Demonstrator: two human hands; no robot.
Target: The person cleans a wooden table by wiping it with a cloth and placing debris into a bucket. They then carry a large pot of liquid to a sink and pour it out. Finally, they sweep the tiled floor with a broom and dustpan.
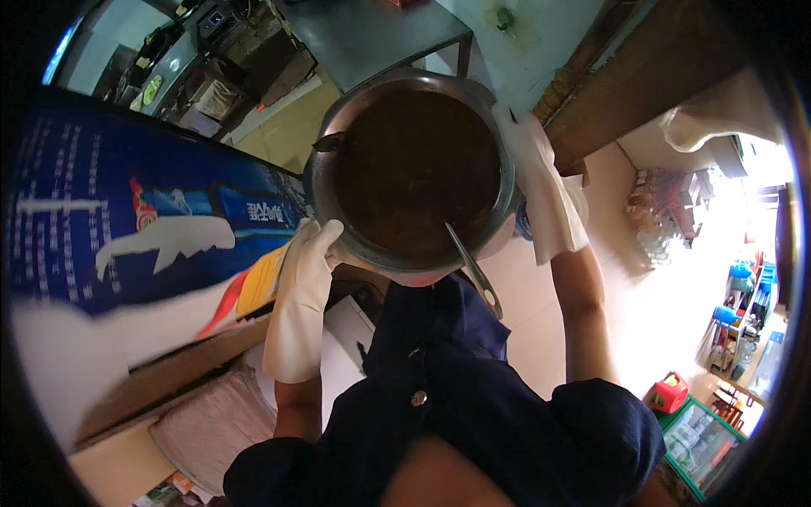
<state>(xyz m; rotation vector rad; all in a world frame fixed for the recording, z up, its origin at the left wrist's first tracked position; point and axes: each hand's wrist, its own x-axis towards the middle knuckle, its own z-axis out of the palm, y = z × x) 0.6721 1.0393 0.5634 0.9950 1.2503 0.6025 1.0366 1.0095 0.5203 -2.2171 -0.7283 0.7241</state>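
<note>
A round metal pot (507,180) is held up in front of my body, with dark brown liquid (415,171) filling much of it. My left hand (310,247), in a white rubber glove, grips the pot's near left side with the thumb over the rim. On the far right side, my right hand (529,139) in a matching glove holds the pot; its fingers are largely hidden. A metal utensil handle (472,266) leans over the near rim, its other end sunk in the liquid. Something dark (328,142) sits at the left rim, too unclear to name.
A metal-topped table (380,38) stands just beyond the pot. A blue printed panel bearing writing (171,234) runs close along my left. Past it is a cluttered counter (171,63). Tiled floor (532,336), a red container (670,393) and a green-framed glass case (697,437) lie to the right.
</note>
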